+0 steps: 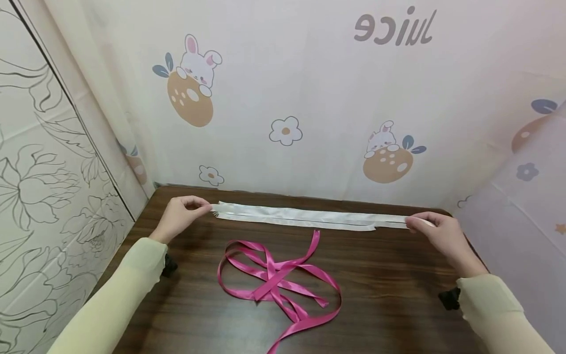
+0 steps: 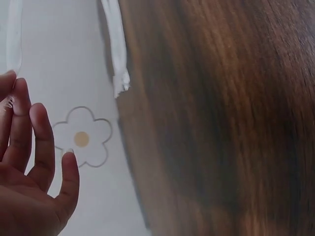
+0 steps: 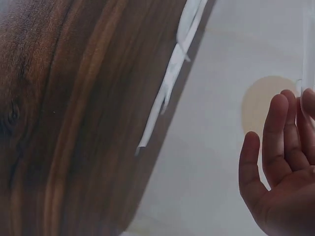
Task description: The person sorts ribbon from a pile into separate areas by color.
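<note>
A white satin ribbon [image 2: 14, 39] is stretched taut and level between my two hands near the table's far edge. My left hand [image 1: 179, 216] pinches one end between thumb and fingertips; its other fingers stand loosely bent. At the opposite end my right hand [image 1: 442, 236] pinches the ribbon, with a short white tip showing past the thumb. More white ribbon [image 1: 296, 223] with frayed ends lies below it along the back of the table, overlapping it in the head view. Both wrist views show this lower ribbon [image 3: 170, 73] apart from the held one.
A long pink satin ribbon [image 1: 305, 322] lies in loose loops mid-table, running toward the near edge. The brown wooden table [image 1: 376, 300] meets a printed curtain [image 1: 287, 73] at the back. A flower-patterned panel [image 1: 44, 172] stands at the left.
</note>
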